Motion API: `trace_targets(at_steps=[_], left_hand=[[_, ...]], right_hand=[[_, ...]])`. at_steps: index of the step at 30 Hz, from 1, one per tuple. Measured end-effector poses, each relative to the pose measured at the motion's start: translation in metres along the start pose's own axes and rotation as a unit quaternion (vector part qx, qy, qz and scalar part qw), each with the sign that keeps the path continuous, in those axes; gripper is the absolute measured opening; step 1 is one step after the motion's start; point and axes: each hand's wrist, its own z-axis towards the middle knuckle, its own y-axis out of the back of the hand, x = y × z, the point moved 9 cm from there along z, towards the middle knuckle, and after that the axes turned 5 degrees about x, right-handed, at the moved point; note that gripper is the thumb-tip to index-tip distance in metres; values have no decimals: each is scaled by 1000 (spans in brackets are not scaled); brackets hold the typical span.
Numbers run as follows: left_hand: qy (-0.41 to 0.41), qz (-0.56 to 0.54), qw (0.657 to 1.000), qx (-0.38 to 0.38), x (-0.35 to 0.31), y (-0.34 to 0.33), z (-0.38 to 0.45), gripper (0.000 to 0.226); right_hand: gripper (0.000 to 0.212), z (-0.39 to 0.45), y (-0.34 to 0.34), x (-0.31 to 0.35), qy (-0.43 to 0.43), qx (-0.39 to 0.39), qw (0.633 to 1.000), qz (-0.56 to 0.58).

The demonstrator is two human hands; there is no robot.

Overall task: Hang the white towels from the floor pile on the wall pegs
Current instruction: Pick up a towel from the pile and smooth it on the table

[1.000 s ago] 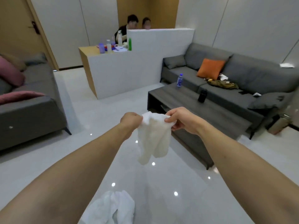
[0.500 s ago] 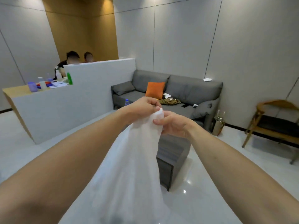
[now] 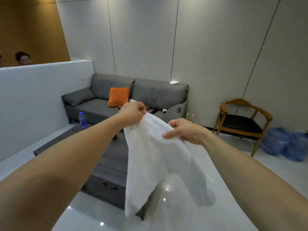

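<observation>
A white towel hangs in front of me at chest height, spread between both hands. My left hand grips its top edge at the upper left corner. My right hand pinches the same edge lower and to the right, index finger stretched along the cloth. The towel droops down over the near end of the coffee table. No wall pegs and no floor pile are in view.
A dark grey coffee table stands just ahead with a water bottle on it. Behind it is a grey sofa with an orange cushion. A wooden chair and blue water jugs stand right. A white partition runs left.
My view has swung right and up, away from the floor pile. My hands have moved apart along the towel's edge, spreading it wider. The chair and jugs have come into view.
</observation>
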Motion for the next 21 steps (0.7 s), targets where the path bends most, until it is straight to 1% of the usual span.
trace_targets(at_steps=[1,3,4,5,6,7,8,9,10,11,13,15,17,18,19,20,21], left_hand=[[18,-3,999,-26,12,6,21,25],[56,10,996,-63,37,16,59,25],[61,18,996,-54,44,14,78,22],[51,14,999,-14,45,5,99,15],[29,-8,998,54,39,-14,117,4],[-1,-27,991,131,25,-36,132,15],[-28,-41,978,201,7,-61,144,35],[-48,-44,966,251,-10,-83,156,50],[-66,-39,960,268,-24,-101,168,56],[-79,-30,962,260,-36,-115,183,53],[-86,-12,975,205,-44,-128,220,33],[-73,-9,985,155,-36,-129,257,13],[-50,3,994,102,-20,-121,294,10],[-32,2,996,79,-11,-117,311,9],[-12,-5,998,64,-2,-116,326,8],[2,-16,998,62,3,-121,340,8],[4,-34,997,75,1,-131,353,9]], right_hand=[[27,12,19,-11,-33,-13,997,-67],[25,34,59,-27,-86,-44,978,-187],[23,46,80,-28,-96,-67,969,-217],[23,58,100,-23,-94,-92,966,-222],[23,72,118,-16,-84,-115,967,-213],[24,85,132,-6,-67,-131,968,-201],[24,100,143,7,-42,-138,970,-197],[23,114,151,20,-18,-141,969,-203],[22,128,158,30,0,-146,965,-217],[22,140,167,37,13,-154,959,-236],[21,163,190,40,22,-164,947,-274],[23,183,220,27,0,-144,937,-317],[24,200,249,0,-59,-95,919,-377],[24,208,266,-12,-83,-88,912,-391],[23,216,282,-16,-85,-96,912,-389],[23,225,297,-14,-64,-113,921,-367],[21,236,310,-6,-27,-130,935,-328]])
